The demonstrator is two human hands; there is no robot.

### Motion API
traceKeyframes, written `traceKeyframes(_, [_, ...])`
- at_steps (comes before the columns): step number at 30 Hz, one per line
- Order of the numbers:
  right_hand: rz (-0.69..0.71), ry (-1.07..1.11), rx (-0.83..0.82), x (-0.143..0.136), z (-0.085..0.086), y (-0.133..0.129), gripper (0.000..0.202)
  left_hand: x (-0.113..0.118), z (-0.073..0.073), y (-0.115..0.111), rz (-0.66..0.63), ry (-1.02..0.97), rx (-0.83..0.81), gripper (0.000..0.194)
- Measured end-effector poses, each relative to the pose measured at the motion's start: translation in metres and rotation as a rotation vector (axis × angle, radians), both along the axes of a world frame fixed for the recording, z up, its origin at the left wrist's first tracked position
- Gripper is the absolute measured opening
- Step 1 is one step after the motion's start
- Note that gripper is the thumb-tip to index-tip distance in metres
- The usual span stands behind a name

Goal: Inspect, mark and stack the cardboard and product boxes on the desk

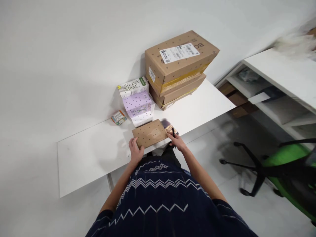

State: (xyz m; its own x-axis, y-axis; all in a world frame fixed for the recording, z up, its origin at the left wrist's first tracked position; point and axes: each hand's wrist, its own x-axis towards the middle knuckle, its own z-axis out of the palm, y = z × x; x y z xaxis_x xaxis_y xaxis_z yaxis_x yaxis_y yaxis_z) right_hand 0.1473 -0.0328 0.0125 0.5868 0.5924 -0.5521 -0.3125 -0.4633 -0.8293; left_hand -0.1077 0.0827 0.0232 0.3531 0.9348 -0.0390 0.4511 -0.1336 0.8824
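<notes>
A flat brown cardboard box (pixel 150 133) with small dark dots lies at the table's front edge. My left hand (pixel 135 150) rests at its near left corner, thumb and fingers apart along the edge. At the right end of the box is my right hand (pixel 176 141), its fingers closed round a thin black pen-like object (pixel 173 132). Beside that hand lies a small picture card (pixel 171 129), partly covered. Behind the brown box are a lilac dotted box (pixel 138 104) and a white and green box (pixel 133 87) with printed lettering.
Two large cardboard boxes (pixel 182 62) are stacked at the back of the white table (pixel 86 158). A small colourful packet (pixel 118 118) lies left of the lilac box. Right are a white shelf unit (pixel 286 75) and a green chair (pixel 286 156).
</notes>
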Motion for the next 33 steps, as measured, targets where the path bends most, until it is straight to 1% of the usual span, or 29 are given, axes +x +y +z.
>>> traceKeyframes(2, [-0.154, -0.05, 0.002, 0.009, 0.009, 0.004, 0.044, 0.01, 0.01, 0.002, -0.084, 0.035, 0.104, 0.05])
traceKeyframes(4, [-0.281, -0.089, 0.068, 0.018, 0.023, 0.01, 0.047, 0.023, 0.016, 0.004, -0.19, 0.021, 0.117, 0.039])
traceKeyframes(5, [-0.315, -0.097, 0.124, 0.021, 0.031, 0.015, 0.051, 0.03, 0.018, 0.005, -0.247, 0.011, 0.113, 0.036])
traceKeyframes(7, [-0.324, -0.107, 0.222, 0.024, 0.047, 0.025, 0.059, 0.045, 0.019, 0.005, -0.355, 0.019, 0.127, 0.036])
traceKeyframes(8, [-0.301, -0.121, 0.238, 0.023, 0.053, 0.03, 0.064, 0.051, 0.018, 0.005, -0.405, 0.043, 0.148, 0.038])
traceKeyframes(10, [-0.205, -0.151, 0.215, 0.017, 0.059, 0.041, 0.072, 0.059, 0.015, 0.005, -0.48, 0.11, 0.204, 0.044])
traceKeyframes(12, [-0.1, -0.164, 0.191, 0.004, 0.057, 0.051, 0.074, 0.061, 0.011, 0.005, -0.528, 0.166, 0.251, 0.048])
traceKeyframes(13, [-0.052, -0.16, 0.202, -0.003, 0.054, 0.056, 0.072, 0.061, 0.01, 0.005, -0.542, 0.18, 0.266, 0.049])
traceKeyframes(16, [0.057, -0.156, 0.306, -0.025, 0.04, 0.07, 0.054, 0.056, 0.007, 0.006, -0.576, 0.196, 0.277, 0.049])
traceKeyframes(19, [0.132, -0.246, 0.359, -0.04, 0.029, 0.081, 0.037, 0.051, 0.005, 0.005, -0.59, 0.194, 0.268, 0.05])
traceKeyframes(21, [0.155, -0.317, 0.332, -0.046, 0.026, 0.086, 0.029, 0.051, 0.004, 0.005, -0.584, 0.167, 0.257, 0.051])
traceKeyframes(23, [0.167, -0.367, 0.277, -0.049, 0.026, 0.087, 0.025, 0.051, 0.004, 0.004, -0.573, 0.122, 0.241, 0.051])
traceKeyframes(26, [0.19, -0.437, 0.2, -0.052, 0.03, 0.086, 0.024, 0.051, 0.002, 0.005, -0.555, 0.092, 0.243, 0.05])
traceKeyframes(29, [0.235, -0.506, 0.202, -0.054, 0.029, 0.084, 0.027, 0.05, 0.0, 0.005, -0.586, 0.19, 0.363, 0.048])
traceKeyframes(33, [0.267, -0.558, 0.284, -0.055, 0.02, 0.085, 0.03, 0.048, -0.005, 0.005, -0.633, 0.361, 0.64, 0.046])
